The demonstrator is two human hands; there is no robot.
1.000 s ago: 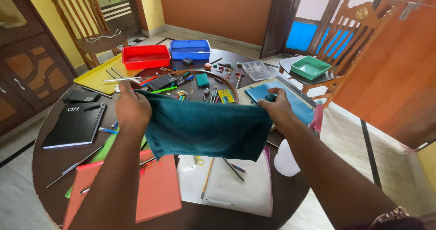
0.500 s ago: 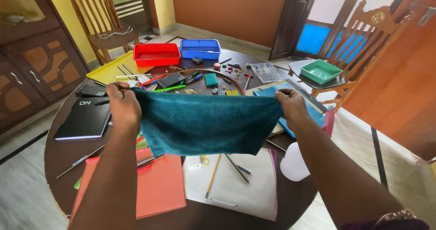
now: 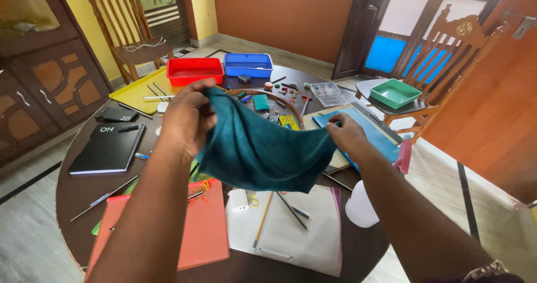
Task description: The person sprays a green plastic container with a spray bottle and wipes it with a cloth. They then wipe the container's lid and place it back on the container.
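Teal cloth (image 3: 263, 151) pinched by both hands' closed fingers; red tray (image 3: 195, 70) apparently empty, blue tray (image 3: 248, 64) too.

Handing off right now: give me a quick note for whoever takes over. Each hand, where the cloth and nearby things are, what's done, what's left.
Left hand: gripping one bunched edge of the teal cloth, raised above the round table.
Right hand: pinching the opposite edge, lower.
The cloth hangs slack between both hands, off the table, above the white folder and beside the orange folder.
Done: cloth lifted and held at two edges.
Left: it is not folded or laid down; it sags unevenly.
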